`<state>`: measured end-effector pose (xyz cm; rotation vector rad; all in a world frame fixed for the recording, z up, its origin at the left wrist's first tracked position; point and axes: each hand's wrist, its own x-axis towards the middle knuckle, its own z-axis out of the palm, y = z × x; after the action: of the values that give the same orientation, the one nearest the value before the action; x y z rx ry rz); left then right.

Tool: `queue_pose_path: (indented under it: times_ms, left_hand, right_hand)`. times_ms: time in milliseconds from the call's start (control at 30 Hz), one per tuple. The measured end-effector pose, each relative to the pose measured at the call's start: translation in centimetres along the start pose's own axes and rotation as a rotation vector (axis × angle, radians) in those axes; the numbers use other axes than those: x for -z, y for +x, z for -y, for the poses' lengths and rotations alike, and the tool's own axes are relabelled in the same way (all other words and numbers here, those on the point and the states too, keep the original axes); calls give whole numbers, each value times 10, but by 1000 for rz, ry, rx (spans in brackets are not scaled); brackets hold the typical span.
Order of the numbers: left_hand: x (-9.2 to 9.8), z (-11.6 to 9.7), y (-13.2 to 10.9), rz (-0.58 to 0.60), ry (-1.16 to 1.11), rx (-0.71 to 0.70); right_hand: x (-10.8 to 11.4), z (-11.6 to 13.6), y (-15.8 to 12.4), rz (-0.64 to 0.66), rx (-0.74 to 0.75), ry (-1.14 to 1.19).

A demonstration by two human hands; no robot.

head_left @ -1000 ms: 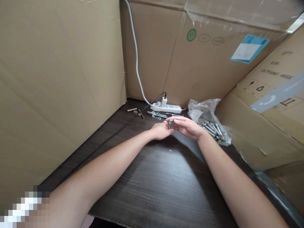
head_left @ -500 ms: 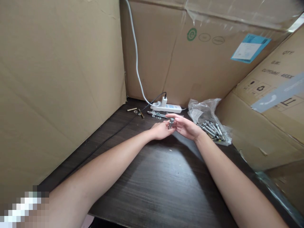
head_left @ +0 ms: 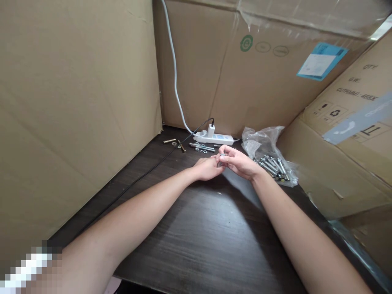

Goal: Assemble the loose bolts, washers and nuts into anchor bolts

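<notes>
Between my two hands, over the middle of the dark table, is a metal expansion bolt (head_left: 221, 155), mostly covered by fingers. My left hand (head_left: 207, 168) is closed around its lower part. The fingers and thumb of my right hand (head_left: 237, 161) pinch its top end, where the nut sits. Just beyond my hands lie several loose bolts (head_left: 202, 147) and washers (head_left: 201, 151). Further left are brass-coloured sleeves (head_left: 169, 141). To the right of my right hand, a clear plastic bag (head_left: 261, 139) lies with several bolts (head_left: 275, 166) in and on it.
Behind the loose parts stands a white power strip (head_left: 219, 139) with a plug in it. A black cable (head_left: 137, 179) crosses the table (head_left: 196, 228) on the left, by my left forearm. Large cardboard boxes (head_left: 196, 77) wall in the left, back and right sides.
The fingers of my right hand have closed from spread around the bolt's top to a pinch on it. My left hand stays in place around the bolt.
</notes>
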<state>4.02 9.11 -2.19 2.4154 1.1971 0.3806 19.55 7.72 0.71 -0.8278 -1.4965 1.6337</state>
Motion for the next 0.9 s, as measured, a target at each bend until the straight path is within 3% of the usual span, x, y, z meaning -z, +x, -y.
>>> queue_pose_path:
  times_ms: [267,633,900]
  left_hand:
    - [2,-1,-1,26,3,18]
    - [-1,1,-1,-6,54,-32]
    - [2,-1,-1,38,46,-4]
  right_hand:
    - [11,-4,-5,40,-59,83]
    - [3,-2,0,37,-2,38]
    - [13,-6,-5,51,-54,107]
